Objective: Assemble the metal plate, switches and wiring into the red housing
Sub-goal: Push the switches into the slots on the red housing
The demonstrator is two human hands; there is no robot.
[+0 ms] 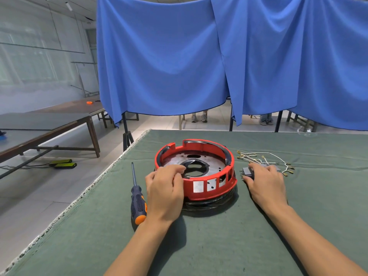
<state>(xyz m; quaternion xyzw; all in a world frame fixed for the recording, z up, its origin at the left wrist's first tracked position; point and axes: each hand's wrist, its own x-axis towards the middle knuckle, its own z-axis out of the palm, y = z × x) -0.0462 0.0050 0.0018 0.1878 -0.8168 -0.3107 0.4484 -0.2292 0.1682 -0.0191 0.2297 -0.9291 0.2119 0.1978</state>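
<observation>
- No brand, label or writing can be read on any part in view.
- The red housing sits near the middle of the green-covered table, with the metal plate lying inside its ring.
- The left hand rests over the housing's near-left rim, fingers curled on the edge and on the plate, clasping the wall.
- The right hand lies palm down just right of the housing, fingers bent over a grey switch; whether it grips the switch cannot be told.
- The wiring, white leads with brass terminals, lies loose behind that hand.
- A screwdriver lies just left of the left hand, near the table's left edge.
- Bare cloth stretches toward the viewer; blue curtains hang beyond the far edge.
</observation>
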